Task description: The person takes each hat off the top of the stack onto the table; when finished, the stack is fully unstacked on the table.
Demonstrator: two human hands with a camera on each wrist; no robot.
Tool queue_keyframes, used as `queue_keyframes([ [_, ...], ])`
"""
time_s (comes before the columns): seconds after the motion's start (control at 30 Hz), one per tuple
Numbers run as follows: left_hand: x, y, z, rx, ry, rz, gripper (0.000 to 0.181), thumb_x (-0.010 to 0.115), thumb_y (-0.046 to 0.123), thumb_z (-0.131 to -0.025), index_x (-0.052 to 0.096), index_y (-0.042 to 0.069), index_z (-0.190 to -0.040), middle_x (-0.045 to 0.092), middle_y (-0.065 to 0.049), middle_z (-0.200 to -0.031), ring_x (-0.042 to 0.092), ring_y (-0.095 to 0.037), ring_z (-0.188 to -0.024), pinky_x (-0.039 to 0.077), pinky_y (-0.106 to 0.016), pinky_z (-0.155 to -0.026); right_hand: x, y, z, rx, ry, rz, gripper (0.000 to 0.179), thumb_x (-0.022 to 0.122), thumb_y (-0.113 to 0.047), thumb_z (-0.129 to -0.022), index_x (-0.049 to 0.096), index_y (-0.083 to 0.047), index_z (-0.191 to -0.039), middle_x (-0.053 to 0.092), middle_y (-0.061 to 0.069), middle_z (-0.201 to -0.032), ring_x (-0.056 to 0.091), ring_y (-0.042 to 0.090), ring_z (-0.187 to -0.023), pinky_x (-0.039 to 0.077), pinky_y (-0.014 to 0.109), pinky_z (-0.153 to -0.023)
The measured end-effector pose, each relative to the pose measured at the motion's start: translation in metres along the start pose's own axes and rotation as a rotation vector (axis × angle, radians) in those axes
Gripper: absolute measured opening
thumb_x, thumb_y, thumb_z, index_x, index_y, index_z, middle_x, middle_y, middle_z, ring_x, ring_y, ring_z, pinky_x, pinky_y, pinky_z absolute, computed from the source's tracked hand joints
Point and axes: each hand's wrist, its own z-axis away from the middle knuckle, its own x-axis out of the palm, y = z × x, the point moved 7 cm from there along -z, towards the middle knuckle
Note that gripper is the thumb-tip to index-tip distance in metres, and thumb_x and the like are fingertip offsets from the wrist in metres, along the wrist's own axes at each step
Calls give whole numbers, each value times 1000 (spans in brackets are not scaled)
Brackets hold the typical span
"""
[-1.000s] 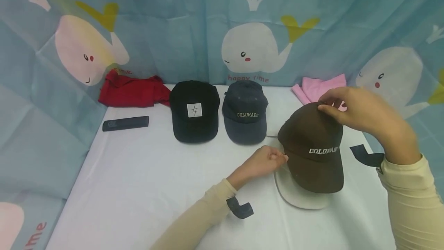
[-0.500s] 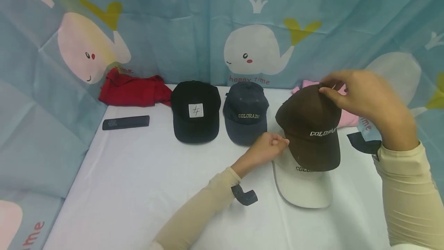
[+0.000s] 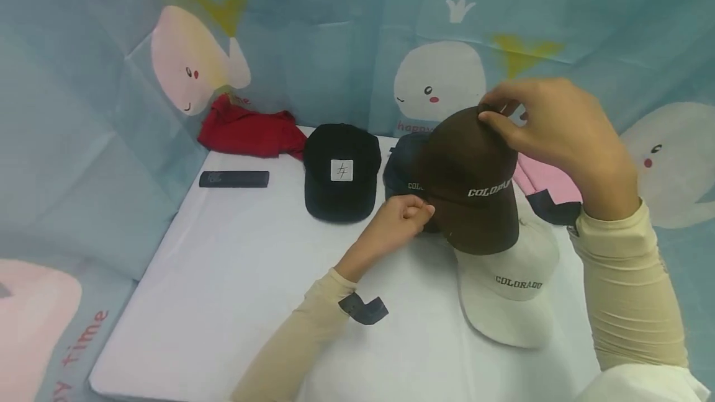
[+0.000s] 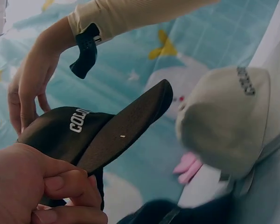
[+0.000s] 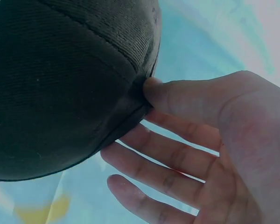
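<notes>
A brown baseball cap (image 3: 472, 154) with COLORADO lettering is held up in both hands. My right hand (image 3: 561, 126) pinches the top of its crown between thumb and fingers. Low on the cap's left side, my left hand (image 3: 391, 225) pinches the edge; the left wrist view shows these fingers (image 4: 74, 184) close to where the brim joins. Below the brown cap, a cream cap (image 3: 514, 293) lies on the table, partly covered in the head view. Behind it, a navy cap (image 3: 403, 172) is largely hidden.
A black cap (image 3: 342, 191) with a white patch sits left of the navy one. Farther left are a folded red cloth (image 3: 246, 129) and a dark flat case (image 3: 234, 179). Pink cloth (image 3: 550, 182) lies at the back right, before a whale-print curtain (image 3: 335, 48).
Both hands have lifted the brown cap off the cream cap and carried it up and left, now over the navy cap in the head view. The head view has turned somewhat.
</notes>
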Motion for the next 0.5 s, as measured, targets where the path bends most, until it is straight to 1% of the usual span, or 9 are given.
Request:
queue_keyframes([
  [0.07, -14, -1, 7, 2, 22, -6, 28, 62, 29, -107, 70, 2, -110, 43, 4, -61, 43, -12, -59, 35, -28, -58, 3, -13, -9, -28, 11, -9, 24, 69, -36, -103, 77, -24, -122, 78, 1, -105, 69, 24, -98, 46, 47, -78],
  [0.13, -30, -5, 16, 1, 57, -23, 29, 63, 28, -107, 70, 1, -111, 43, 3, -61, 44, -13, -60, 36, -30, -59, 7, -29, -20, -68, 13, -31, 23, 70, -35, -102, 77, -23, -120, 77, 1, -105, 70, 23, -98, 48, 47, -80],
  [0.27, -67, -15, 39, -15, 139, -36, 28, 63, 24, -107, 69, -3, -112, 47, 1, -62, 49, -17, -67, 41, -32, -65, 21, -68, -44, -169, 8, -76, 21, 71, -31, -102, 77, -19, -117, 76, -1, -103, 69, 20, -97, 51, 45, -85],
  [0.37, -94, -27, 61, -53, 201, -31, 28, 64, 23, -107, 67, -4, -112, 50, 1, -65, 49, -17, -70, 41, -31, -67, 38, -100, -63, -240, 7, -101, 20, 71, -30, -102, 78, -18, -116, 75, -2, -101, 68, 18, -96, 52, 42, -86],
  [0.43, -110, -35, 78, -93, 240, -19, 28, 64, 24, -107, 66, -4, -109, 49, 0, -66, 45, -15, -67, 38, -29, -65, 52, -121, -74, -277, 1, -131, 21, 71, -30, -102, 78, -17, -117, 75, -2, -102, 68, 17, -95, 52, 41, -86],
  [0.5, -122, -43, 96, -129, 265, -8, 28, 64, 23, -107, 64, -5, -106, 47, -1, -66, 40, -14, -62, 34, -29, -61, 69, -141, -81, -293, -7, -156, 21, 71, -32, -102, 78, -19, -118, 73, -5, -103, 66, 14, -95, 53, 39, -85],
])
